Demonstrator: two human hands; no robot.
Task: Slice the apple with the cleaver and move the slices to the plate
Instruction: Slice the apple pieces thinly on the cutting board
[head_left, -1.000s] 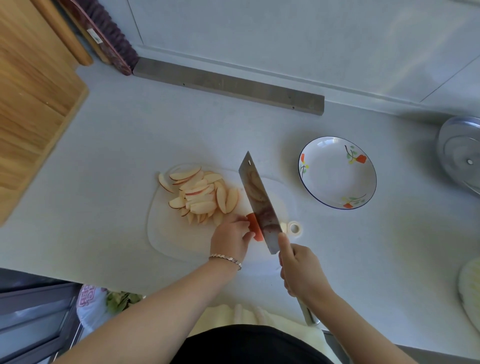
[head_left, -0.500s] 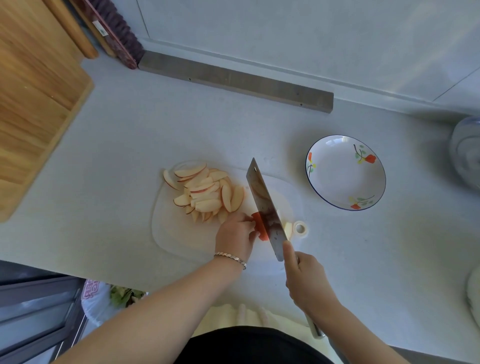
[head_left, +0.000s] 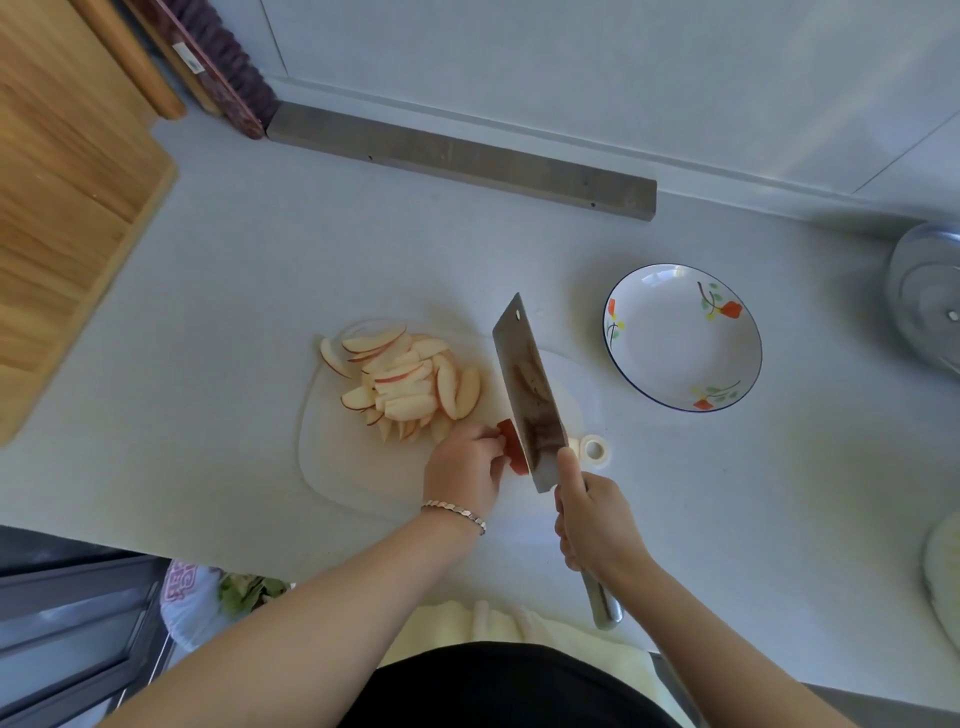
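Resting on the white cutting board (head_left: 343, 467), the red apple piece (head_left: 511, 451) is pinched by the left hand (head_left: 462, 470); the right hand (head_left: 592, 519) grips the cleaver (head_left: 530, 384) against it; cut slices (head_left: 405, 382) lie behind; the plate (head_left: 670, 353) sits rightward on the bench (head_left: 260, 270).

— What is the room like?
— A pale grey table (head_left: 234, 280) runs back to a wall (head_left: 571, 62) of smooth light panels, with thin seams between them.
— Anything where they meet?
— A flat grey metal strip (head_left: 457, 158) lies along the foot of the wall.
— And to the left?
— A large wooden board (head_left: 57, 182) covers that side of the table. Behind it, a wooden rod (head_left: 132, 62) and a dark red-brown slab (head_left: 218, 62) lean in the corner.
— The right?
— A metal lid (head_left: 924, 306), cut off by the edge.
— Below the table?
— Grey cabinet fronts (head_left: 67, 623), and a plastic bag (head_left: 192, 597) holding green leaves.
— The light?
— Soft and even, with a faint sheen on the wall at upper right.
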